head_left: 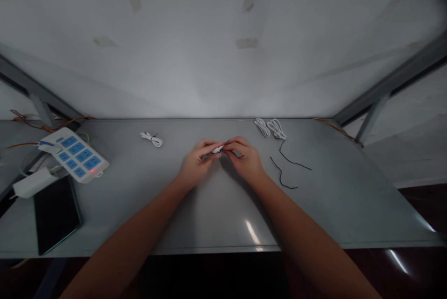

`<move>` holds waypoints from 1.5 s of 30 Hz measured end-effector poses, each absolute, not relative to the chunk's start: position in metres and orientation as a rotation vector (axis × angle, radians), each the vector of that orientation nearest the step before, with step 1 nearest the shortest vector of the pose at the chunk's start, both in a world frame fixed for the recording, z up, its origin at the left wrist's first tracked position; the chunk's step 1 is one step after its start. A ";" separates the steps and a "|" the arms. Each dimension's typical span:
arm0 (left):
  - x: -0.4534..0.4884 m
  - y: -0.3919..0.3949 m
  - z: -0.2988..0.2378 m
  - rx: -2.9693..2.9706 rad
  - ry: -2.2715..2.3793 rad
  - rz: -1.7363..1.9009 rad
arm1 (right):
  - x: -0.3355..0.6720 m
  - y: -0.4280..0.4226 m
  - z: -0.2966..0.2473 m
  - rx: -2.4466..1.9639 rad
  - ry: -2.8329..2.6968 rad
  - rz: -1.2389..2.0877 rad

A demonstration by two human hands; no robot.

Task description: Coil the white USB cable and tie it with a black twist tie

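Over the middle of the table, a small white cable bundle (pixel 217 149) sits between my fingertips, mostly covered by them. My left hand (pixel 196 164) is closed on it from the left, thumb and fingers pinching. From the other side, the thumb and fingers of my right hand (pixel 246 159) pinch together at the bundle's right end. Whether a thin tie is also in that pinch cannot be made out. To the left lies a coiled white cable (pixel 153 140) bound by a black tie. Two more white coils, one (pixel 261 127) beside the other (pixel 276 129), lie at the back right.
Two loose black twist ties, one (pixel 293 161) behind the other (pixel 280 177), lie right of my hands. A power strip (pixel 78 154) with a red light, a white adapter (pixel 37 182) and a dark-screened tablet (pixel 57 215) occupy the left end. A wall closes off the back.
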State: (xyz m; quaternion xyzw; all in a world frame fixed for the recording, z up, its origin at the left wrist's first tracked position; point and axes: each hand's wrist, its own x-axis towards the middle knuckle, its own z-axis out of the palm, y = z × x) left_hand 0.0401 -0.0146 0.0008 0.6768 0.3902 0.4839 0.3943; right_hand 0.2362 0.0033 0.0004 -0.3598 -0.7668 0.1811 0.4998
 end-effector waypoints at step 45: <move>0.043 -0.020 0.009 1.945 1.166 1.181 | 0.225 0.001 0.007 -1.017 -1.376 1.535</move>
